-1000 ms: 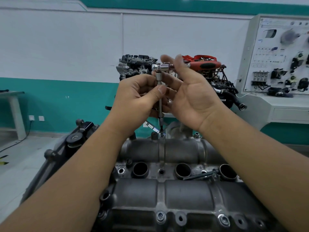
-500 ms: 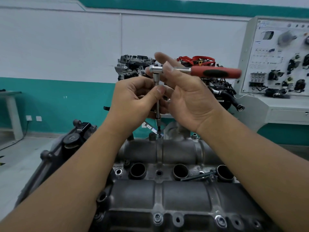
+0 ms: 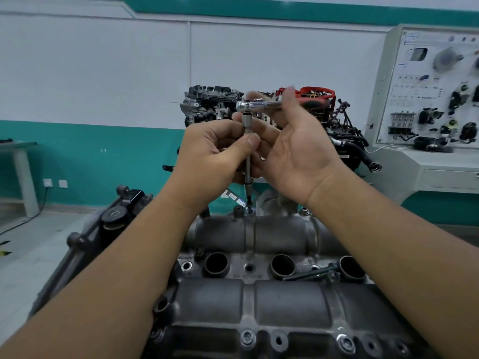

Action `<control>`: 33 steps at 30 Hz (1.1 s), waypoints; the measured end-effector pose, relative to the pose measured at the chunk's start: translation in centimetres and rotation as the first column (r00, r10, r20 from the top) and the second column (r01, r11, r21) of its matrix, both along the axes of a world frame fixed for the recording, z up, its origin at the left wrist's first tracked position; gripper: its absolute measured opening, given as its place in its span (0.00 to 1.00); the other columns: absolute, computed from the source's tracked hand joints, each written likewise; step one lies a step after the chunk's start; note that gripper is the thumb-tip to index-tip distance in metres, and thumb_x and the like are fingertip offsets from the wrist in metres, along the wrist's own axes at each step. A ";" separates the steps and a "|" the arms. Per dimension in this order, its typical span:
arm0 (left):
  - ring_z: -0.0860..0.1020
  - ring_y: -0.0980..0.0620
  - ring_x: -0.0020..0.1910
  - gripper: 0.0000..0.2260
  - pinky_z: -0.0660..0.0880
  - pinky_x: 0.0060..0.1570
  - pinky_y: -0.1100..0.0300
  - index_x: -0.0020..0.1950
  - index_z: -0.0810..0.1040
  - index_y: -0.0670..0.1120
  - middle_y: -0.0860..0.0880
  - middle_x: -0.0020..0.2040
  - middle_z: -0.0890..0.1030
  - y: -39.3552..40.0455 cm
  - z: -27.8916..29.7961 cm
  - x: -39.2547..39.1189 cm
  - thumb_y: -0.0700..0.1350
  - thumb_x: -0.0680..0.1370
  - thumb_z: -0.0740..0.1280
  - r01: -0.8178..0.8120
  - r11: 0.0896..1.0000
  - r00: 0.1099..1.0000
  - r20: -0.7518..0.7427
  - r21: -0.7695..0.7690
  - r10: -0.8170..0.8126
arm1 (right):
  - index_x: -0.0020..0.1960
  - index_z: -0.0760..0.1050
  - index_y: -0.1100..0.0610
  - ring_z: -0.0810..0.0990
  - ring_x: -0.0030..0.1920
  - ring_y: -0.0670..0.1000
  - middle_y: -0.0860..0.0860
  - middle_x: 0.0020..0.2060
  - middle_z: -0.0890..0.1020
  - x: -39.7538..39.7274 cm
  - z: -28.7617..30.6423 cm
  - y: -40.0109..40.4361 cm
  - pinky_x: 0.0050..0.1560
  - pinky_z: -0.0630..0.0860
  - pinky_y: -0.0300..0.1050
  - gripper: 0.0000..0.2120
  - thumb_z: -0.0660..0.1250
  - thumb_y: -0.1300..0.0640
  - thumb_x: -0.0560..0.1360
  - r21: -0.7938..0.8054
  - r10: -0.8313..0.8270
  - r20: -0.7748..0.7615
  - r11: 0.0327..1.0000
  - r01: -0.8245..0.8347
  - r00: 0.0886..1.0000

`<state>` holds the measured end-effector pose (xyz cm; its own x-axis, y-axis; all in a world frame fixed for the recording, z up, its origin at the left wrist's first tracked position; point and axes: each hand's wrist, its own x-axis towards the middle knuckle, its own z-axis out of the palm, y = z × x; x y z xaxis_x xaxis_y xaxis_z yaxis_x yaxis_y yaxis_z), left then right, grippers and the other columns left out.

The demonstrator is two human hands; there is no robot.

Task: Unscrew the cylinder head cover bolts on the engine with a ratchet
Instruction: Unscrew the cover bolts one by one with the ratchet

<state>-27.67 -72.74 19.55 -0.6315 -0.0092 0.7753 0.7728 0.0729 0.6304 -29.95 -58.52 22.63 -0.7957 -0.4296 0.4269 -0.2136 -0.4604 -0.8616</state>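
Both bare forearms reach up from the bottom corners and meet near the middle, wrists close together. The left hand (image 3: 212,151) is turned with its back toward the camera, fingers curled inward, thumb tip pressed against the slim, upright steel extension shaft (image 3: 247,161) (the curled fingers sit on its far side, so it is pinched between them). The right hand (image 3: 298,149) shows its palm, wrist bent back. Its fingers rise behind the shaft and close around the chrome ratchet with the red-and-black handle (image 3: 261,104), just behind the head; their tips are blurred.
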 end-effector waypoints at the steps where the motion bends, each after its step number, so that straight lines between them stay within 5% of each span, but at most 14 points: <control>1: 0.84 0.38 0.33 0.05 0.83 0.33 0.52 0.47 0.82 0.37 0.35 0.38 0.83 0.0 0.0 0.0 0.36 0.81 0.68 -0.003 1.000 1.000 0.000 0.004 0.003 | 0.50 0.84 0.50 0.83 0.45 0.53 0.51 0.48 0.85 0.1 0.0 0.1 0.47 0.80 0.49 0.19 0.62 0.38 0.81 -0.013 0.005 0.017 1.000 -0.004 1.000; 3: 0.84 0.41 0.32 0.05 0.82 0.32 0.53 0.47 0.82 0.40 0.38 0.36 0.84 -0.1 -0.1 0.1 0.36 0.81 0.68 -0.002 1.000 1.000 -0.008 0.020 0.003 | 0.53 0.84 0.48 0.81 0.45 0.51 0.49 0.48 0.84 0.1 0.0 0.3 0.41 0.78 0.46 0.09 0.69 0.46 0.78 -0.015 0.010 -0.054 1.000 -0.011 0.999; 6: 0.85 0.39 0.34 0.04 0.83 0.33 0.52 0.48 0.84 0.41 0.39 0.37 0.85 -0.1 -0.1 0.2 0.38 0.81 0.70 0.002 1.000 1.000 -0.030 0.007 -0.002 | 0.55 0.84 0.46 0.78 0.52 0.54 0.49 0.52 0.83 0.0 -0.2 0.4 0.46 0.76 0.49 0.08 0.71 0.51 0.76 -0.003 0.077 -0.174 0.997 -0.079 0.982; 11: 0.84 0.42 0.32 0.05 0.83 0.33 0.51 0.48 0.83 0.38 0.36 0.37 0.84 -0.1 0.0 0.0 0.37 0.81 0.68 0.010 1.000 1.000 0.011 0.018 -0.010 | 0.52 0.84 0.49 0.81 0.50 0.54 0.50 0.50 0.86 0.0 0.0 0.0 0.48 0.77 0.50 0.18 0.63 0.37 0.79 0.009 0.041 -0.015 0.999 -0.041 0.999; 16: 0.85 0.41 0.34 0.06 0.83 0.34 0.53 0.50 0.83 0.36 0.36 0.38 0.84 -0.2 -0.2 -0.1 0.38 0.82 0.69 -0.001 1.000 1.000 -0.010 0.009 0.001 | 0.51 0.85 0.46 0.81 0.50 0.51 0.49 0.52 0.84 0.1 0.0 0.6 0.47 0.78 0.48 0.06 0.70 0.51 0.77 -0.020 0.108 -0.148 0.993 -0.112 0.983; 21: 0.85 0.41 0.35 0.06 0.83 0.34 0.52 0.46 0.82 0.38 0.37 0.38 0.84 -0.3 0.0 -0.1 0.37 0.82 0.68 0.015 1.000 1.000 0.027 0.007 -0.015 | 0.54 0.83 0.47 0.81 0.52 0.54 0.50 0.52 0.85 0.3 0.2 0.1 0.47 0.79 0.50 0.16 0.63 0.38 0.79 0.038 0.039 -0.010 0.999 -0.039 0.999; 27: 0.86 0.42 0.35 0.06 0.83 0.34 0.52 0.48 0.85 0.45 0.40 0.37 0.85 -0.2 -0.3 0.1 0.41 0.82 0.69 0.021 1.000 1.000 0.014 0.011 -0.021 | 0.52 0.85 0.46 0.81 0.49 0.50 0.48 0.52 0.85 0.6 0.3 0.6 0.48 0.78 0.48 0.07 0.70 0.49 0.76 0.006 0.096 -0.156 0.995 -0.097 0.983; 31: 0.85 0.42 0.34 0.08 0.83 0.34 0.51 0.46 0.84 0.44 0.41 0.36 0.84 -0.3 -0.2 0.0 0.39 0.82 0.68 0.029 1.000 0.999 0.033 0.010 -0.029 | 0.55 0.83 0.45 0.82 0.49 0.51 0.49 0.51 0.85 0.6 0.3 0.4 0.47 0.79 0.50 0.17 0.63 0.36 0.79 0.083 0.007 -0.065 0.997 -0.002 0.998; 33: 0.85 0.42 0.34 0.08 0.83 0.34 0.51 0.45 0.84 0.44 0.41 0.36 0.84 -0.3 -0.2 0.0 0.39 0.82 0.68 0.029 1.000 0.999 0.035 0.010 -0.029 | 0.57 0.83 0.45 0.81 0.50 0.52 0.48 0.50 0.85 0.8 0.3 0.5 0.47 0.78 0.50 0.14 0.66 0.39 0.79 0.067 0.000 -0.066 0.998 0.005 0.998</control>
